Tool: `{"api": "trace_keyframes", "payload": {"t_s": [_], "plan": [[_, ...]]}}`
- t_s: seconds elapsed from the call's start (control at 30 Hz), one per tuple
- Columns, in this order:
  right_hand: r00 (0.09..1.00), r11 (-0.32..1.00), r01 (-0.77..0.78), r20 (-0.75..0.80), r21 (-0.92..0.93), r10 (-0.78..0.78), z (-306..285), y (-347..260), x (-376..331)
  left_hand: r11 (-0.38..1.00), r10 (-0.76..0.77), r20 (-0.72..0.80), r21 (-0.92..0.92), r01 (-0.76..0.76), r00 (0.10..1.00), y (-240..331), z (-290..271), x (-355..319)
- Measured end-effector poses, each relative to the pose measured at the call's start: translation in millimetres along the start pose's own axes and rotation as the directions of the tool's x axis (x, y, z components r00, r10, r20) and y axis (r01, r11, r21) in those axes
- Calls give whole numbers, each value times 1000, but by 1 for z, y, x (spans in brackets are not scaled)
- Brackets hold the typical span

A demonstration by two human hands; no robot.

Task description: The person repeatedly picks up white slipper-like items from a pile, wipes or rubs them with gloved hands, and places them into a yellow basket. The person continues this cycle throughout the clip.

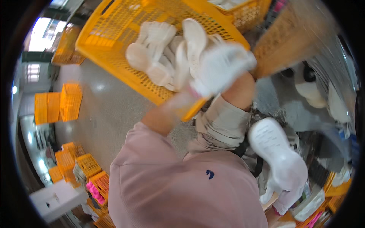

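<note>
My left hand [224, 70], in a white glove, is smeared by motion beside my bare knee and over the near right part of a yellow plastic crate [118, 76]. Its fingers are too blurred to read. Several white shoe soles [195, 41] lie heaped in that crate, just left of the hand. Low on my right side, my gloved right hand [293, 188] grips a white shoe sole [268, 138]. This sole points upward, its slotted face showing; part of it is hidden by the glove.
A blurred tan panel or box [292, 38] stands right of the crate, by machinery and hanging pale pieces. Another yellow crate [253, 15] with white pieces is behind. Yellow crates [59, 104] stand stacked on the grey floor at left, near a white table [57, 199].
</note>
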State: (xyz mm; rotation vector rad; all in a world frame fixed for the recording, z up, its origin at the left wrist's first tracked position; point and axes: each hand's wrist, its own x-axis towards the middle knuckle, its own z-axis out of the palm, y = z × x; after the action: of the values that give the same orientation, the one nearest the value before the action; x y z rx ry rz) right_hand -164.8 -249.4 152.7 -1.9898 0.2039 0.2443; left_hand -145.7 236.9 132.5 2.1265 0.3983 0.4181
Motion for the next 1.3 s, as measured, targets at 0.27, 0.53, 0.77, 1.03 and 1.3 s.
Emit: {"api": "trace_keyframes", "payload": {"t_s": [0.27, 0.53, 0.77, 1.03, 1.3], "plan": [[977, 952, -91, -213, -291, 28, 29, -4, -50, -176, -104, 858, -514, 839, 503, 114, 285, -60], [859, 811, 380, -155, -445, -487, 32, -62, 57, 432, -27, 596, -717, 547, 803, 121, 351, 6], [774, 785, 519, -204, -340, -600, 59, -51, 154, 710, 657, 373, -12, -704, 655, -2, 381, 85], [716, 543, 569, 48, -618, -696, 63, -61, 214, 956, -281, 614, 107, 274, 738, 53, 245, 61], [884, 664, 380, 41, -644, -466, 76, -60, 250, 825, -144, 849, -181, 536, 508, 56, 250, 33]]}}
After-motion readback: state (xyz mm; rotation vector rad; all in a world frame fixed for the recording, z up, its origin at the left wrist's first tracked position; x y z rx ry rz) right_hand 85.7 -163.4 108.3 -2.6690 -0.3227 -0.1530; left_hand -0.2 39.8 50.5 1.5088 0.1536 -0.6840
